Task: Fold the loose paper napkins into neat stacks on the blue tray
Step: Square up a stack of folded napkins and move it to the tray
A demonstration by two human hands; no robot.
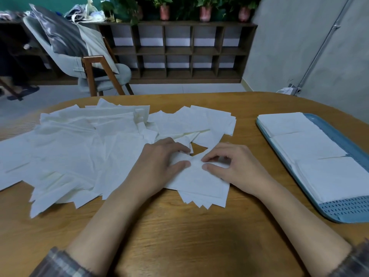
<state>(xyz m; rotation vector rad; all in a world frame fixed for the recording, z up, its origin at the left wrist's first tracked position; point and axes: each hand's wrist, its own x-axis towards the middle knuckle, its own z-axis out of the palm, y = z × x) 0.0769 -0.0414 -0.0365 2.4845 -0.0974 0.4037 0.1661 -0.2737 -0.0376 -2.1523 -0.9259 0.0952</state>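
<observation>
Pinching one napkin (199,182), left hand (159,162) and right hand (233,166) lie palm-down, nearly meeting; blue tray (352,149) sits to their right.

The loose white paper napkins (79,148) are tinged faintly cream and are set against the warm brown, wood-grained surface (179,232). A muted blue is shown by the flat plastic tray (347,208), whose near end is patterned with rows of small dark holes. The folded napkin stacks (305,144) on it are plain white. The sleeves (58,264) are checked in grey plaid. Pink plant pots (205,14) with green leaves are seen on a dark brown wooden cubby shelf (179,50).
</observation>
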